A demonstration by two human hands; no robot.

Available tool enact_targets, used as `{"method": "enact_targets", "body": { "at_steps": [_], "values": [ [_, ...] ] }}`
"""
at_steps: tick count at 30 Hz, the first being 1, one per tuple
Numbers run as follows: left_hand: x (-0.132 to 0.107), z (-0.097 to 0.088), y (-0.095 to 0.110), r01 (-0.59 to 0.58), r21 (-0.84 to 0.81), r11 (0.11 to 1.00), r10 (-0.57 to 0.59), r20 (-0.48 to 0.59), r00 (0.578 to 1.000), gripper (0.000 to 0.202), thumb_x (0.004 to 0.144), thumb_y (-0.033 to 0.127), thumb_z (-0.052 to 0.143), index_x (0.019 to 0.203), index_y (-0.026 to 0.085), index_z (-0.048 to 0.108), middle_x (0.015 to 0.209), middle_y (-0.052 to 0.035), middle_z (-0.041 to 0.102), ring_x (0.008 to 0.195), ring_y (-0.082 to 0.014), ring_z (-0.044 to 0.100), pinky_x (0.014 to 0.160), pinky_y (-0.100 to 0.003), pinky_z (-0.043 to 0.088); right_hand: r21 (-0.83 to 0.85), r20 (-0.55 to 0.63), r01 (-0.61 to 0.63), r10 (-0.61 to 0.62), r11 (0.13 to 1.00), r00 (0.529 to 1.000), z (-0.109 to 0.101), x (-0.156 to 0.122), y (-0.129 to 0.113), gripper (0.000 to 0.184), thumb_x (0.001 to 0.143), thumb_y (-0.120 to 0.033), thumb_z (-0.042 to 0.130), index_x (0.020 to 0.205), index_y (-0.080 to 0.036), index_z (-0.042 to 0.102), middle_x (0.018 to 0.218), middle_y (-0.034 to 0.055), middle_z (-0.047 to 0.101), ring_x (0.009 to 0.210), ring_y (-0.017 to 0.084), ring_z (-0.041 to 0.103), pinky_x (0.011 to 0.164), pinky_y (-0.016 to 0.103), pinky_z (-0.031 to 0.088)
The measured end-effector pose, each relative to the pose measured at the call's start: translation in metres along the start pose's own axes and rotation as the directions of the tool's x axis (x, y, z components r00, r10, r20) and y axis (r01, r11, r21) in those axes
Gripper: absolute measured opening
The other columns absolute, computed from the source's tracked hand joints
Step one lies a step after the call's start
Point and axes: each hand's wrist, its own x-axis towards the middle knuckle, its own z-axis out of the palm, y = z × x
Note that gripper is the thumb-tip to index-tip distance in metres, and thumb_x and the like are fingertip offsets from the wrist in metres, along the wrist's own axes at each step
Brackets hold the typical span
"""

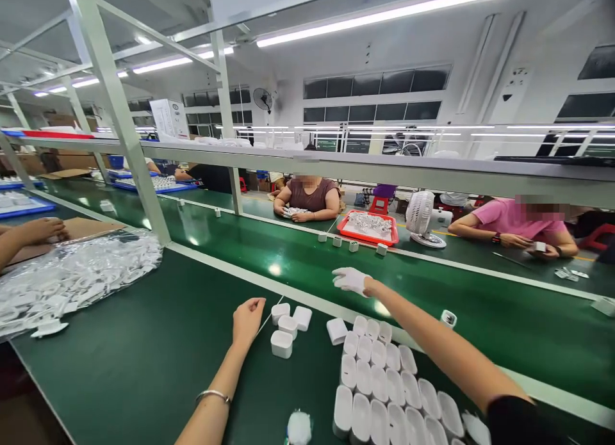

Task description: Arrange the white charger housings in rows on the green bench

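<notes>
My left hand (248, 321) is over the green table, its fingers curled closed. A thin white stick (272, 312) slants out along its right side and appears to be in its grip, though the fingers hide the hold. Just right of it stand several small white rounded plastic housings (281, 344). My right hand (352, 281), in a white glove, reaches over the green conveyor belt (307, 272) with fingers stretched out and nothing in them. Below that arm, rows of open-topped white housings (379, 384) stand close together; one more housing (337, 331) lies tilted beside them.
A clear bag of white parts (86, 272) lies at left near another person's hand. Housings (354, 246) ride the belt's far side; one (448, 318) sits nearer, under my right arm. Beyond are a red tray (394, 237), a fan (423, 218) and seated people. A shelf frame (129, 137) crosses above.
</notes>
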Motion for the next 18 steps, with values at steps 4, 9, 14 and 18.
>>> {"method": "enact_targets", "body": {
  "at_steps": [4, 9, 14, 18],
  "values": [
    [-0.004, -0.004, 0.012, -0.044, 0.058, 0.997, 0.039, 0.084, 0.996, 0.037, 0.079, 0.046, 0.045, 0.087, 0.02, 0.07, 0.083, -0.0056, 0.071, 0.078, -0.0228, 0.064, 0.068, -0.03, 0.045, -0.147, -0.055, 0.014, -0.022, 0.989, 0.998, -0.063, -0.1, 0.03, 0.042, 0.071, -0.014, 0.063, 0.112, -0.019, 0.062, 0.121, 0.0085, 0.058, 0.111, 0.022, 0.054, 0.104, 0.034, 0.034],
    [-0.012, -0.008, 0.028, -0.118, 0.145, 0.982, 0.089, 0.189, 0.978, 0.041, 0.079, 0.048, 0.046, 0.094, 0.018, 0.069, 0.104, -0.0103, 0.066, 0.097, -0.0273, 0.06, 0.083, -0.035, 0.044, -0.491, -0.338, -0.22, 0.049, 0.843, 0.94, -0.132, -0.211, 0.092, 0.041, 0.075, -0.021, 0.054, 0.115, -0.022, 0.062, 0.121, 0.0082, 0.06, 0.114, 0.025, 0.054, 0.102, 0.035, 0.037],
    [-0.021, 0.001, 0.033, -0.164, 0.133, 0.977, 0.118, 0.302, 0.946, 0.049, 0.082, 0.049, 0.038, 0.106, 0.017, 0.064, 0.113, -0.0125, 0.064, 0.108, -0.0296, 0.055, 0.092, -0.039, 0.04, -0.434, -0.479, -0.421, 0.192, 0.797, 0.857, -0.138, -0.227, 0.127, 0.063, 0.077, -0.03, 0.056, 0.136, -0.016, 0.04, 0.125, 0.0158, 0.055, 0.111, 0.025, 0.056, 0.095, 0.033, 0.042],
    [-0.033, 0.011, 0.036, -0.208, 0.092, 0.974, 0.163, 0.354, 0.921, 0.05, 0.078, 0.052, 0.043, 0.109, 0.018, 0.062, 0.111, -0.0113, 0.065, 0.109, -0.0317, 0.054, 0.094, -0.042, 0.038, -0.423, -0.516, -0.406, 0.154, 0.81, 0.843, -0.109, -0.187, 0.129, 0.085, 0.071, -0.038, 0.064, 0.143, -0.017, 0.024, 0.14, 0.0141, 0.038, 0.121, 0.026, 0.046, 0.097, 0.031, 0.039]
  ]
}}
